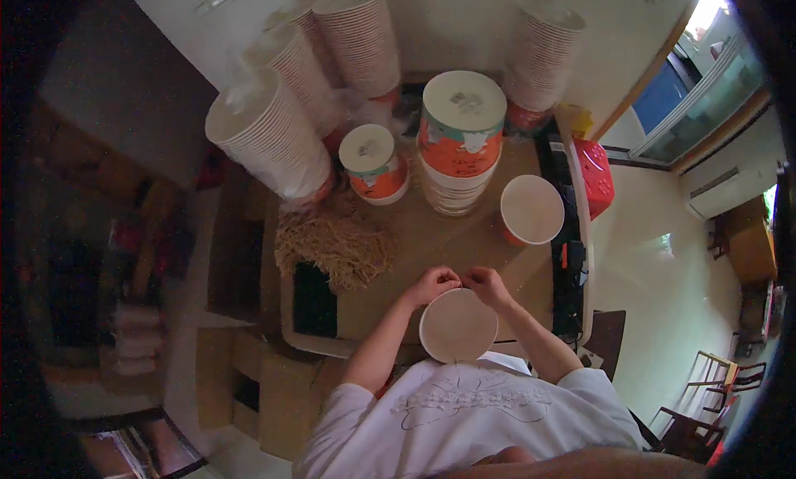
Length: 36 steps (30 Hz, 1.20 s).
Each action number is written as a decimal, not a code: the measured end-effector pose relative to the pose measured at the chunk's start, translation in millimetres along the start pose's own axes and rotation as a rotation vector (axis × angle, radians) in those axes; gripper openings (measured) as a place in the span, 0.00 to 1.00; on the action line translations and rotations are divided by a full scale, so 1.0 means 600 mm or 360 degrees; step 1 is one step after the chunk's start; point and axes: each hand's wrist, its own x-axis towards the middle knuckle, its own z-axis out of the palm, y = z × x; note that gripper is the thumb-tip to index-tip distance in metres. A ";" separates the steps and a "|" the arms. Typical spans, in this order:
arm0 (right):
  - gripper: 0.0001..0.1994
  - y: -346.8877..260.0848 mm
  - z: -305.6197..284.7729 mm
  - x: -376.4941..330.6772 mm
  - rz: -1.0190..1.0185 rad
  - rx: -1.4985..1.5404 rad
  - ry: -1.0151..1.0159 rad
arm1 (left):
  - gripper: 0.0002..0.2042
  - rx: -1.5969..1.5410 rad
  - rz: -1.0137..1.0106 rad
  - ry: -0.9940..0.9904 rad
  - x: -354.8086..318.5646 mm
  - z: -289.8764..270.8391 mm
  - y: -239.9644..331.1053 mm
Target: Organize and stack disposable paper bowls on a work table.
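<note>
Close to my body, a white paper tub stands with its open mouth upward. My left hand and my right hand meet at its far rim, fingertips pinched close together. Whatever lies between the fingers is too small to make out. Left of my hands a loose heap of tan twine lies on the table. Ahead to the right sits another open paper tub, orange on its outside.
On the brown tabletop stand a tall stack of upturned orange-and-teal tubs and a shorter upturned pair. Plastic-wrapped tub stacks line the wall, with one more wrapped stack at the right. A red plastic container is beyond the right edge.
</note>
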 end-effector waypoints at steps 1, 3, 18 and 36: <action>0.04 -0.004 0.005 -0.006 0.0000 0.0003 0.0003 | 0.06 0.0004 -0.0001 -0.0003 0.000 0.000 0.000; 0.04 -0.009 0.015 -0.018 -0.0028 0.0047 0.0223 | 0.06 -0.0186 -0.0394 -0.0044 0.000 -0.002 0.000; 0.06 0.037 0.009 0.011 0.0042 0.0126 0.0109 | 0.07 0.1144 0.0276 -0.0122 0.007 0.002 0.028; 0.02 -0.025 0.031 -0.044 -0.0109 0.0102 0.0686 | 0.07 -0.0758 -0.0687 -0.0037 0.012 0.002 0.004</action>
